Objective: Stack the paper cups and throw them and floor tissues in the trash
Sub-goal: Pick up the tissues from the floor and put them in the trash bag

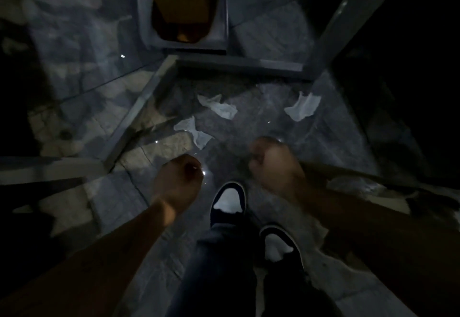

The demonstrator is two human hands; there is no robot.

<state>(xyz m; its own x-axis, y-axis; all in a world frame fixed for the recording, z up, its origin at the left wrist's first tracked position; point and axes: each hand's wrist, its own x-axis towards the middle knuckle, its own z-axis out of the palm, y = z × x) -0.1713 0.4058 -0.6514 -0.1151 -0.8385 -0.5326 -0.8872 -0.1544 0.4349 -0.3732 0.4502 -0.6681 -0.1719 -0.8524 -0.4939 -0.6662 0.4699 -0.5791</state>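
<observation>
Three crumpled white tissues lie on the dark marble floor ahead of me: one at the left (193, 131), one in the middle (219, 106), one at the right (302, 107). My left hand (178, 179) hangs curled into a loose fist above the floor, just short of the left tissue. My right hand (272, 164) is also closed in a fist, blurred, nearer the right tissue. Neither hand shows anything in it. No paper cups are in view.
A grey bin with a yellowish liner (183, 5) stands at the top centre behind a raised ledge (239, 65). A grey post (333, 20) runs up the right. My two shoes (227, 202) stand below the hands. The scene is dim.
</observation>
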